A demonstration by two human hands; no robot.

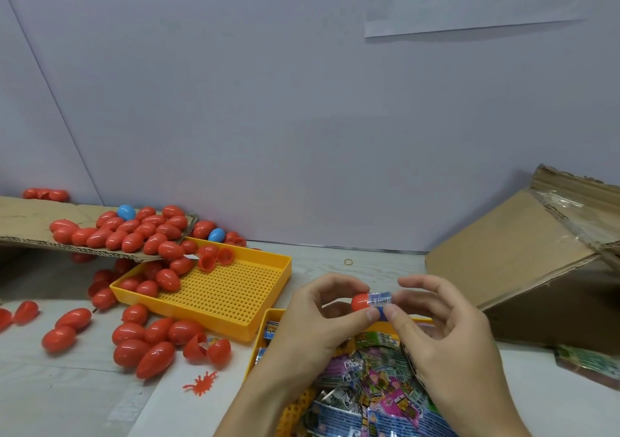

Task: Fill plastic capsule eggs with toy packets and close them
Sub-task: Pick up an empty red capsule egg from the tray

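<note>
Step in hand: a toy packet (380, 299) is going into a red capsule half (360, 301), held up above the near tray of packets (369, 383), probably so a dropped packet falls back among the rest.
Left hand (322, 322): narrow grip, thumb and forefinger pinching the capsule half with its open mouth turned right toward the packet; the other fingers curl loosely above. The wrist comes up from the near edge, palm turned inward.
Right hand (446, 332): narrow grip too, fingertips pinching the rolled blue packet at its right end and feeding it leftward; the remaining fingers arch over the top.
Packet: rolled tight, I judge to fit the small mouth; its left end touches or sits just inside the half, and I cannot tell how deep.
Other half: not visible in either hand, so closing is not yet done.
Supply: red capsule eggs (134, 232) lie heaped on a cardboard flap (30, 222) at far left, spilling into a yellow perforated tray (231, 289). It seems a feed kept within the left hand's reach.
Loose eggs: more eggs (147, 339) lie on the surface (67, 396) at near left, one open pair (206, 347) among them.
Also there: a cardboard box (523, 255) tipped over at right, a red toy bug (201, 381) near the eggs.
</note>
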